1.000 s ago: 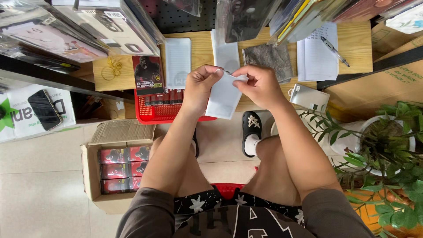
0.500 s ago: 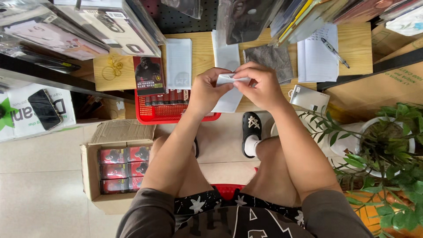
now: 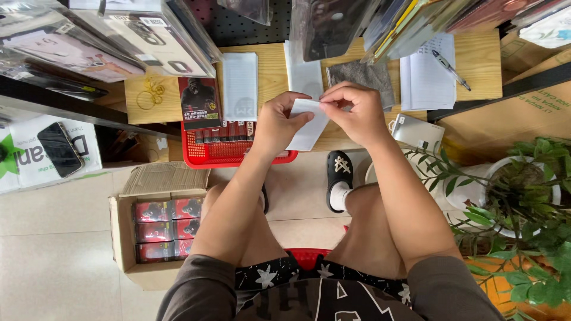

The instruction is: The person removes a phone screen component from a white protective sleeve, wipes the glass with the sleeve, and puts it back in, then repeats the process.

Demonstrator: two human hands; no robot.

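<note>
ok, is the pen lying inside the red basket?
No, the pen lies on the white notepad at the desk's right, away from the red basket.

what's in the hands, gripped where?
A white paper sleeve, pinched at its top edge by both the left hand and right hand; the rest hangs free.

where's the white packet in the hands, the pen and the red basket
white packet [image 3: 305, 129], head view, its lower flat part
pen [image 3: 451, 69], head view, mid barrel
red basket [image 3: 205, 156], head view, its front mesh wall
</note>
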